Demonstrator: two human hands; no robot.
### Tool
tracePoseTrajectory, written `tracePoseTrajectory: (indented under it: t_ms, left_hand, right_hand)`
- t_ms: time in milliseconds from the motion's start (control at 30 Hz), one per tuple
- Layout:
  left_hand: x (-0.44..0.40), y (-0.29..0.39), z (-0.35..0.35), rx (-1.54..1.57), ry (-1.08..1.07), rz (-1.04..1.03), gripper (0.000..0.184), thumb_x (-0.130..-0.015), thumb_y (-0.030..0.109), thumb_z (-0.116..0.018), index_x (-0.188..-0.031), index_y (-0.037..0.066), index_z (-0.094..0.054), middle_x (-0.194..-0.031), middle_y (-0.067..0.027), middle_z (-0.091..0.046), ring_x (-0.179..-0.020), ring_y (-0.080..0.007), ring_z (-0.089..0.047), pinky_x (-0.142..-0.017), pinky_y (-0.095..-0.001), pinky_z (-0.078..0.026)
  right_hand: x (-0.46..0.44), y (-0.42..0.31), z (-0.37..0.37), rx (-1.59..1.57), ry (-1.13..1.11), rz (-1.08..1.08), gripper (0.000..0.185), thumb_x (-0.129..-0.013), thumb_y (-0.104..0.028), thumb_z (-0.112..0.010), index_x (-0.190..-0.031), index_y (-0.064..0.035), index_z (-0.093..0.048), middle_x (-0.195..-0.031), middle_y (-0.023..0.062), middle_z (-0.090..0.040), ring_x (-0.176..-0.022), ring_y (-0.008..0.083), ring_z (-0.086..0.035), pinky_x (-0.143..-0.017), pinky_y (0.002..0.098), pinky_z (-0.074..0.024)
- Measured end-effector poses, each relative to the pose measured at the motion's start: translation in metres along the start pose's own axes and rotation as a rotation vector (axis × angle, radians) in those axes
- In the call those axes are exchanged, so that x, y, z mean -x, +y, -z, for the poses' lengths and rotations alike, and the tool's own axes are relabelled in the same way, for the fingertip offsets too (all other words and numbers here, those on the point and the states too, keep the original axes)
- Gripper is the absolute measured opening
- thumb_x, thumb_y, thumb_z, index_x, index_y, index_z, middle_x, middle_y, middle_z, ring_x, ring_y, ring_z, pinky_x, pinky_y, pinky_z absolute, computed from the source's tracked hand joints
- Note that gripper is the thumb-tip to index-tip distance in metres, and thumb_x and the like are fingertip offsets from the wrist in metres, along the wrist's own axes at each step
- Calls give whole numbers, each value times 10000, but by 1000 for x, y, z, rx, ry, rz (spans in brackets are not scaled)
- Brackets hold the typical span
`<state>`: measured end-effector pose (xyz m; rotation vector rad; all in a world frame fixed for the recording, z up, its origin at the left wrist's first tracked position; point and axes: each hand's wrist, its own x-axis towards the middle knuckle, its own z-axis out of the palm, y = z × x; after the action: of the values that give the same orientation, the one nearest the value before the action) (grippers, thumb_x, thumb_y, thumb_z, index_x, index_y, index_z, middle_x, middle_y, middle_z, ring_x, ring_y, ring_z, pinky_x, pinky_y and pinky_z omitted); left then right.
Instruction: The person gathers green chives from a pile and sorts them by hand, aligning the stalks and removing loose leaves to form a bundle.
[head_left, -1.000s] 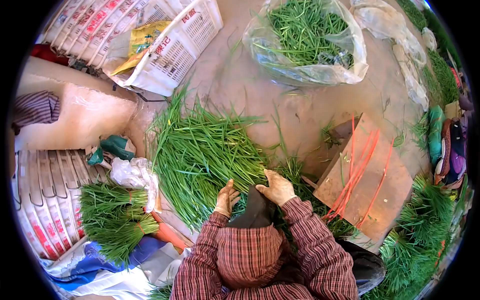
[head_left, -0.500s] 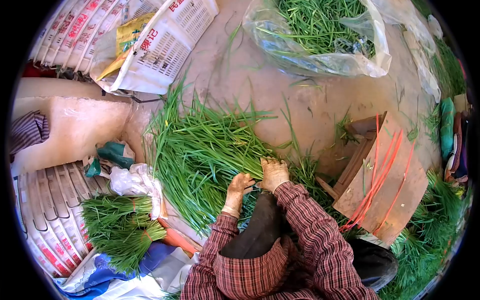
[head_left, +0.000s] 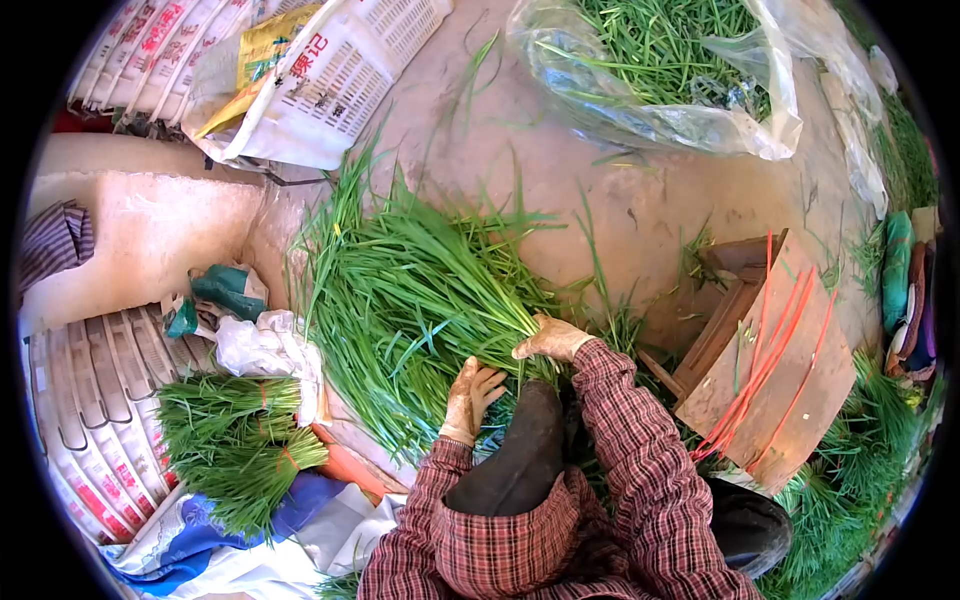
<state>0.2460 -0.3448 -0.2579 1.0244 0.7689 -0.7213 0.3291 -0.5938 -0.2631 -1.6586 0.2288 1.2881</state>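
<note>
A loose heap of green garlic chives lies on the floor in front of me. My right hand, in a pale stained glove, is closed round the near ends of a bunch of chives, whose leaves fan out to the upper left. My left hand, gloved too, is at the heap's near edge with its fingers spread and nothing gripped in it. Between my wrists is my knee in a dark boot or legging.
Tied chive bundles lie at left on cloth. At right, a wooden stool carries red ties. A clear plastic bag of chives stands at the back, white crates at upper left. More chives lie at lower right.
My right hand has turned and closed on the bunch, lifting its ends slightly. My left hand has drawn a little away from it and down, fingers spreading. The view has shifted slightly.
</note>
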Motion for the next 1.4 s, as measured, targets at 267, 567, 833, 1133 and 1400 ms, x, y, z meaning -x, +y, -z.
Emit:
tracePoseTrajectory:
  t_ms: [267,567,833,1133,1400]
  left_hand:
    - [-21,-4,-33,193,17,31,613,-988,401,-703,-1449,43,-517,-1393,-101,-604,-1227,-249,-593,-1050,-395,-482]
    - [-29,-24,-21,250,68,-43,429,-1009,299,-681,-1323,22,-589,-1285,-123,-663,-1118,-283,-648,-997,-422,-524]
    - [-24,-15,-23,92,197,-41,434,-966,297,-764,-1174,32,-490,-1169,-60,-566,-893,-174,-538,-725,-308,-426]
    - [-12,-14,6,7,131,-20,972,-889,565,-771,-1549,13,-318,-1467,-141,-439,-1168,-275,-558,-863,-389,-468]
    - [3,-21,-29,13,-17,112,882,-913,585,-727,-1519,45,-382,-1510,-173,-438,-1310,-363,-511,-1068,-508,-474]
  right_hand:
    - [2,-1,-15,-36,-99,-8,1456,-658,-829,-772,-1591,113,-171,-1651,309,-247,-1530,378,-304,-1248,416,-282]
    - [5,1,-11,6,65,-50,1373,-753,-801,-719,-1585,133,-153,-1653,296,-257,-1536,373,-299,-1246,405,-284]
    - [9,-2,-31,-7,35,-42,1416,-676,-709,-851,-1593,110,-149,-1591,299,-379,-1489,397,-373,-1231,404,-317]
    - [-16,32,-16,-488,-24,150,586,-827,-374,-829,-1250,8,-693,-1230,153,-724,-1202,279,-628,-1063,396,-452]
    - [16,4,-20,-655,-19,9,573,-804,-430,-844,-1251,-83,-750,-1425,142,-633,-1396,310,-486,-1194,434,-309]
